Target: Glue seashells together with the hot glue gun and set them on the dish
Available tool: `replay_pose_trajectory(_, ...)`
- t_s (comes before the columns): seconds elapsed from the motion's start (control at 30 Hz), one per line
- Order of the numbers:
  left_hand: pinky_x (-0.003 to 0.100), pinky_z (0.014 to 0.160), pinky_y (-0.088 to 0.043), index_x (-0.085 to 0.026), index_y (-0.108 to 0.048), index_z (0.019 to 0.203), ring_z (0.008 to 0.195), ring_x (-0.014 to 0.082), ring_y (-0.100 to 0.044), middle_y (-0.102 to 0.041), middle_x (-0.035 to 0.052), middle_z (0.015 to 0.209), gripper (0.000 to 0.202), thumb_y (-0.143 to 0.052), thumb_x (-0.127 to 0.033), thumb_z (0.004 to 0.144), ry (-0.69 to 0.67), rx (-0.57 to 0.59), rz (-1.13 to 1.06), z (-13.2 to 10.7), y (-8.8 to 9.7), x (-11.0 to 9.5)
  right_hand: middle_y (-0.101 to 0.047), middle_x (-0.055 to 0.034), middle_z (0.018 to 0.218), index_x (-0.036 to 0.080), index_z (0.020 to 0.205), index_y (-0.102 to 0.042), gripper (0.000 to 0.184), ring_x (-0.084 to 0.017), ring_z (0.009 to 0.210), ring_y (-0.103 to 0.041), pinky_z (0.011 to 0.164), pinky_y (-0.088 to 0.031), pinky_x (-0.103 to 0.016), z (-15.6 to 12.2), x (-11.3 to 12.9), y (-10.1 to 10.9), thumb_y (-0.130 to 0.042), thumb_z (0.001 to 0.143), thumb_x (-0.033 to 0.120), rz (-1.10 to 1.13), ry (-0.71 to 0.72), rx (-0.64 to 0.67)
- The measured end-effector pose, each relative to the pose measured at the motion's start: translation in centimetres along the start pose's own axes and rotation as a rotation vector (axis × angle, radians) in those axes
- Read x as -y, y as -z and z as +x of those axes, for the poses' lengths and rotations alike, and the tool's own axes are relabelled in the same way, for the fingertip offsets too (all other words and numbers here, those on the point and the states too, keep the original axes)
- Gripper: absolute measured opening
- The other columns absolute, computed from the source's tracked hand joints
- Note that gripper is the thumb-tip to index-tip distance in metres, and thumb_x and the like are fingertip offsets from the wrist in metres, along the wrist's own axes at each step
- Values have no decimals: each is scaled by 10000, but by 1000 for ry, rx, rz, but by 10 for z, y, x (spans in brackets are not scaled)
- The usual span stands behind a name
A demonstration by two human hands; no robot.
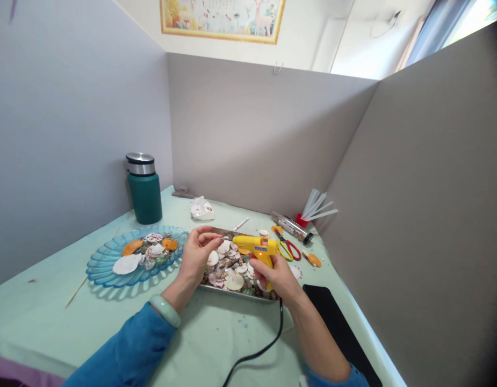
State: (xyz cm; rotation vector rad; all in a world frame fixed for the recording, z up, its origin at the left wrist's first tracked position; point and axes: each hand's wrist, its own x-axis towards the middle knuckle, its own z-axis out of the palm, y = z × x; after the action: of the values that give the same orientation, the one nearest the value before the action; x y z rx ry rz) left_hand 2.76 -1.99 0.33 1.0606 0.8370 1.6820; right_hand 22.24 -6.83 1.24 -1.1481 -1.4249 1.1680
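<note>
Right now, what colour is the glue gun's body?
Yellow; the glue gun shows best in the head view, the only one.

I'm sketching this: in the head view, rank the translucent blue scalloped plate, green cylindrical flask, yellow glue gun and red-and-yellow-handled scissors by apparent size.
1. Blue plate
2. Green flask
3. Yellow glue gun
4. Scissors

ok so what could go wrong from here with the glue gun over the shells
Burn: the yellow glue gun in the right hand points its nozzle close to the left hand, so if hot it might burn the fingers.
Drip: it is above the tray of shells, so stray glue could stick some together.
Snag: the black cord curves across the tablecloth on the near side and could catch a sleeve.
</note>
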Motion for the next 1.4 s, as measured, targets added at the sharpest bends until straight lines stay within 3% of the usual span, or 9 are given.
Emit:
replay_pose_trajectory(0.17,280,691,-474,-169,-513,980,669,127,-628,-678,-18,735,477,-789,-253,601,-2,-5,-12,0,1,1,-480,43,466,159,633,-539,292,-65,383,-393,378,-301,-197,2,-3,2,-648,784,384,-25,24,-13)
replay_pose_trajectory(0.63,282,714,-470,-166,-501,989,700,125,-618,-675,-16,740,454,-773,-229,632,-15,46,7,-1,0,1,-495,58,492,152,775,-587,231,-61,373,-400,355,-302,-180,0,1,-2,-659,765,371,10,-4,-8)
replay_pose_trajectory(0.97,286,709,-472,-169,-501,994,692,127,-619,-671,-18,741,456,-773,-235,634,-28,28,4,0,-1,3,-484,56,469,159,692,-560,256,-61,377,-398,366,-304,-184,1,0,-1,-655,773,382,7,10,-4)
replay_pose_trajectory(1.4,276,703,-470,-174,-506,989,697,125,-613,-671,-17,745,458,-778,-238,626,-29,17,19,1,0,4,-485,55,488,155,736,-572,231,-61,374,-390,357,-306,-185,2,-1,0,-645,778,370,-18,12,-1)
